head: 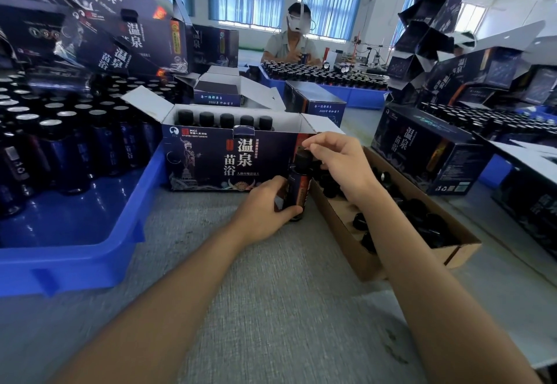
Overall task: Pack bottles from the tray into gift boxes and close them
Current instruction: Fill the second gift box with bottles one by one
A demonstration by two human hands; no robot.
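Observation:
A dark bottle stands on the grey table in front of the open gift box. My left hand grips the bottle's lower body. My right hand is over its black cap, fingers curled round the top. The gift box has its top flaps open and a row of several black-capped bottles along its back. The blue tray at the left holds several silver-topped dark bottles.
A brown cardboard tray of loose black caps lies to the right of my hands. Closed and open gift boxes are piled at the left, back and right. Another person sits across the table behind a second blue tray of bottles.

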